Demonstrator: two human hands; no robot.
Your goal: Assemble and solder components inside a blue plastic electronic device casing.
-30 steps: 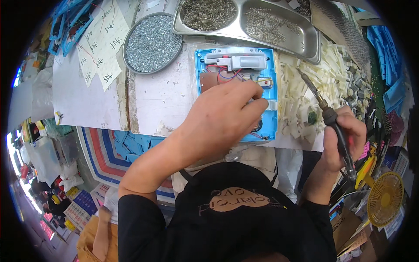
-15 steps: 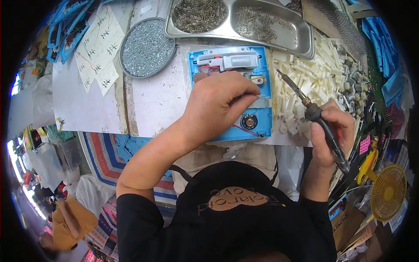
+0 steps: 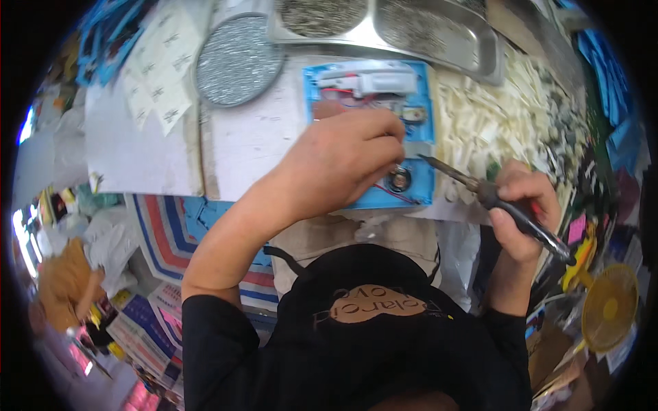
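My right hand [image 3: 526, 214] is wrapped round the black handle of a soldering iron [image 3: 514, 209]. The iron's thin tip points left and reaches over the right side of an open blue plastic casing [image 3: 317, 74]. My left hand [image 3: 346, 154] lies across the middle of that casing with its fingers pressed together; whatever is between them is hidden. In the casing I see a pale grey housing [image 3: 387, 81], red wires and a round black speaker [image 3: 399, 179] just below my left fingertips. My left hand covers the casing's left and middle part.
A round dish of small screws [image 3: 240, 61] stands left of the casing. Behind it is a metal tray [image 3: 495, 68] holding springs. Many cream plastic parts [image 3: 480, 103] are heaped to the right. A yellow fan [image 3: 608, 301] is at the far right; another person [image 3: 65, 281] is at lower left.
The soldering iron has moved left and down, its tip now over the casing's right side. My left fingers have curled in more. The whole view has shifted slightly and blurred.
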